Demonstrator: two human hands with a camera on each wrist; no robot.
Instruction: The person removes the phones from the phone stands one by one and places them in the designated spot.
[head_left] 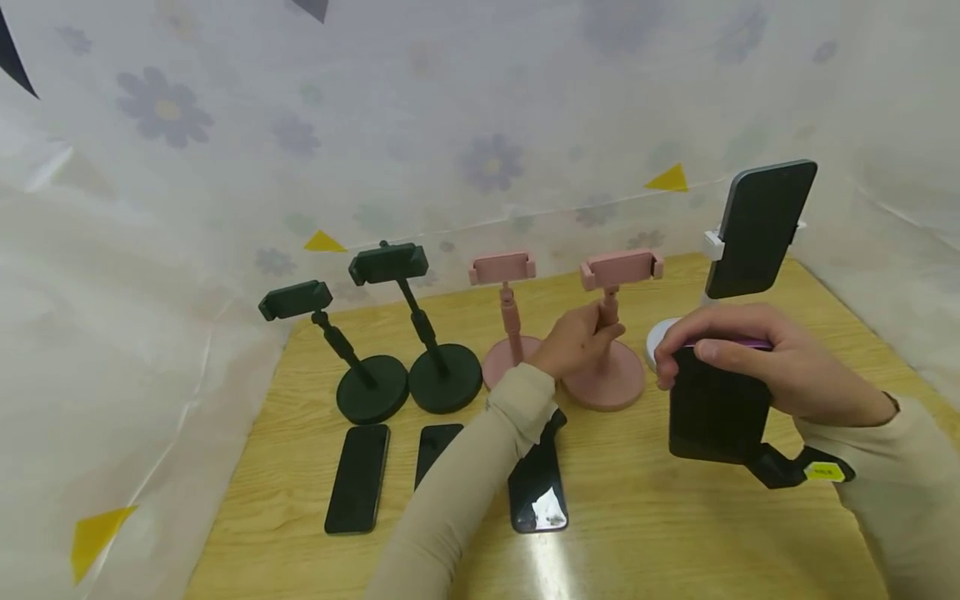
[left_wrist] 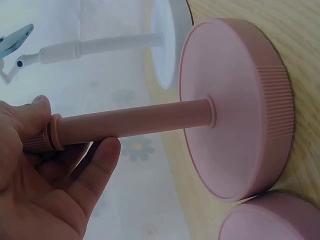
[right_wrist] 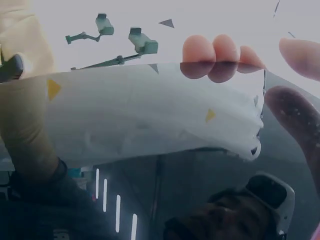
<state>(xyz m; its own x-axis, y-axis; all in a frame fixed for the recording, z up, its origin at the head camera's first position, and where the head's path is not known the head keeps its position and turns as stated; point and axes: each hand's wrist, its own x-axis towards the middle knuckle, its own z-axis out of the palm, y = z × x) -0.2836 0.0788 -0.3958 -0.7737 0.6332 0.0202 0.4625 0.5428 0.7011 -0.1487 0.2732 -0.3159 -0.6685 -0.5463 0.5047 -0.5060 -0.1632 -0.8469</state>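
Note:
My left hand (head_left: 573,342) grips the upright pole of the right-hand pink phone stand (head_left: 609,385), below its empty clamp (head_left: 621,270). In the left wrist view, thumb and fingers of the left hand (left_wrist: 55,185) wrap the ribbed collar of the pole (left_wrist: 135,121), and the round base sits on the table. My right hand (head_left: 787,358) holds a smartphone (head_left: 716,412) with a dark screen and a purple edge, raised over the table's right side. Close up in the right wrist view, the glossy phone screen (right_wrist: 150,115) reflects the surroundings, with fingertips (right_wrist: 197,49) along its edge.
A white phone stand (head_left: 660,337) at the right bears another phone (head_left: 763,229). Left of my left hand stand a second pink stand (head_left: 502,268) and two dark green stands (head_left: 372,389) (head_left: 446,379). Phones (head_left: 357,479) (head_left: 437,442) (head_left: 536,487) lie along the front, partly behind my left sleeve.

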